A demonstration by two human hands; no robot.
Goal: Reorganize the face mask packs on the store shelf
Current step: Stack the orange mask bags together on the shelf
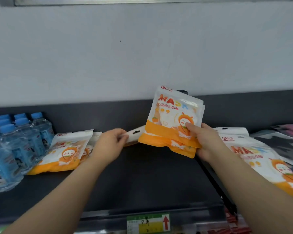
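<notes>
We take the black divider (215, 184) that crosses the dark shelf (142, 183) as our mark. Just left of its far end we see the right hand (205, 141) gripping a held stack (174, 119) of orange-and-white mask packs, thumb on the front and fingers behind. The stack stands nearly upright, lifted off the shelf, its printed face toward us.

Further left of the divider, the left hand (108, 146) pinches the white top strip of a single pack (134, 135). This pack slants toward the stack, and its other end runs behind the stack's lower corner; we cannot tell whether they touch.

Well left of the divider, a left pile (64, 152) of the same packs lies flat and overlapped. Beyond it, farthest from the divider, stand wrapped water bottles (15, 146) with blue caps.

Just right of the divider lies a right pile (260, 157) of the same packs, and past it some dark packets (281, 142). Left of the divider's near end, a green and yellow label (148, 223) with a red arrow sits on the shelf's front edge.
</notes>
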